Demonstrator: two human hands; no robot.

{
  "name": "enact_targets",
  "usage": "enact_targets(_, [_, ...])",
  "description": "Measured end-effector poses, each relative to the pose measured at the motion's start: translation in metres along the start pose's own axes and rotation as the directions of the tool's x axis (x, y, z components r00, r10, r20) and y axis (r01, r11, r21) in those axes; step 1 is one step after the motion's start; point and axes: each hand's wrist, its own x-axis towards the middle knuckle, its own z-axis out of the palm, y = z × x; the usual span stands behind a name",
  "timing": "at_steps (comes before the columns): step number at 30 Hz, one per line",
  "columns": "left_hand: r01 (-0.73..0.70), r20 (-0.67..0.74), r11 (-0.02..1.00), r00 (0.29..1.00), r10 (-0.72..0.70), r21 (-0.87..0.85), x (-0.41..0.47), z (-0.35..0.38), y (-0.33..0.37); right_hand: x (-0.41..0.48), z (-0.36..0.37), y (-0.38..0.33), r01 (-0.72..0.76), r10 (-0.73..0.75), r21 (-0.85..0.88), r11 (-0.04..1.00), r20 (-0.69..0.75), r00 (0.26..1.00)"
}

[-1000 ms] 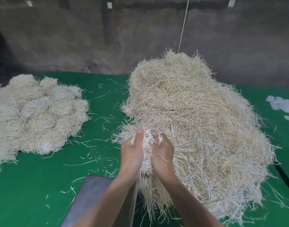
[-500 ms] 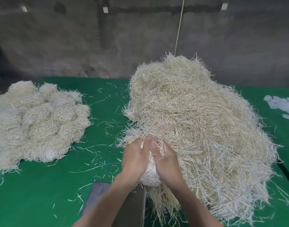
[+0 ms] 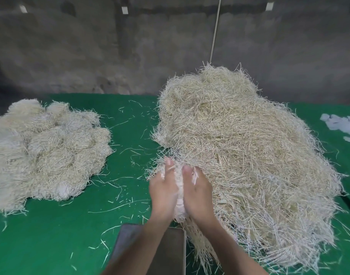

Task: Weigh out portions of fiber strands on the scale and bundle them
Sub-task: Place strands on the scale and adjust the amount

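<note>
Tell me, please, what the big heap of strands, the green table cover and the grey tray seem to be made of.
Heap of strands: seemingly dry plant fibre, pale straw colour, matt, with stiff frayed ends.
Green table cover: probably felt or similar cloth, matt and evenly coloured, no sheen.
Grey tray: likely metal, smooth dull grey with a thin raised rim; plastic cannot be ruled out.

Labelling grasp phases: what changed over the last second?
The hands drew together: the left hand and right hand have squeezed the loose tuft into a compact bunch of strands, held between them at the near edge of the big pile, just beyond the grey tray. Nothing was let go. The pile of bundles and the white scraps stayed put.
</note>
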Motion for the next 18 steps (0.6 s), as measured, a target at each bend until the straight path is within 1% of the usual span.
enact_targets(2, [-0.008,0.070,0.998,0.998,0.003,0.070,-0.004,0.001,-0.005,0.016,-0.003,0.006,-0.033,0.033,0.005,0.999,-0.009,0.999])
enact_targets(3, [-0.004,0.092,0.997,0.996,-0.003,0.073,-0.002,0.002,-0.005,0.019,-0.003,0.009,-0.023,0.023,0.014,1.000,-0.051,0.998])
enact_targets(5, [0.011,0.133,0.998,0.991,-0.019,0.059,0.004,0.000,-0.005,0.011,0.001,0.010,0.014,-0.009,0.044,0.999,-0.119,0.993])
enact_targets(6, [0.018,0.161,1.000,0.987,-0.021,0.021,0.009,-0.001,-0.005,0.004,0.005,0.010,0.060,-0.056,0.030,0.998,-0.123,0.991])
enact_targets(7, [0.014,0.183,1.000,0.983,-0.009,-0.028,0.012,-0.001,-0.007,-0.002,0.007,0.011,0.096,-0.097,-0.011,0.995,-0.102,0.990])
enact_targets(8, [0.001,0.189,0.998,0.982,0.009,-0.056,0.014,-0.001,-0.011,-0.005,0.006,0.012,0.099,-0.101,-0.042,0.994,-0.058,0.993])
enact_targets(9, [-0.020,0.166,0.999,0.986,0.025,-0.029,0.015,-0.002,-0.014,-0.004,0.002,0.014,0.062,-0.063,-0.038,0.997,-0.014,0.998])
enact_targets(11, [-0.092,0.131,0.992,0.988,0.081,0.082,0.019,-0.005,-0.020,0.005,-0.012,0.016,-0.084,0.079,0.089,0.992,0.055,0.995])
enact_targets(12, [-0.118,0.143,0.988,0.984,0.104,0.097,0.021,-0.007,-0.022,0.009,-0.020,0.018,-0.140,0.130,0.166,0.976,0.069,0.989])
enact_targets(13, [-0.137,0.163,0.986,0.979,0.120,0.094,0.022,-0.009,-0.023,0.011,-0.026,0.019,-0.141,0.131,0.219,0.966,0.057,0.990])
enact_targets(14, [-0.164,0.186,0.980,0.972,0.141,0.111,0.022,-0.010,-0.024,0.011,-0.030,0.020,-0.095,0.085,0.240,0.966,0.050,0.995])
enact_targets(15, [-0.196,0.220,0.970,0.962,0.162,0.143,0.020,-0.008,-0.024,0.011,-0.030,0.018,-0.029,0.014,0.208,0.978,0.075,0.997])
enact_targets(16, [-0.215,0.260,0.962,0.951,0.168,0.166,0.017,-0.005,-0.025,0.009,-0.028,0.014,0.047,-0.064,0.120,0.992,0.141,0.988])
enact_targets(17, [-0.203,0.321,0.970,0.935,0.152,0.131,0.015,-0.001,-0.025,0.006,-0.022,0.011,0.137,-0.130,-0.018,0.990,0.222,0.966])
enact_targets(18, [-0.134,0.384,0.989,0.918,0.103,0.056,0.011,0.002,-0.024,0.005,-0.016,0.010,0.222,-0.170,-0.154,0.963,0.290,0.942])
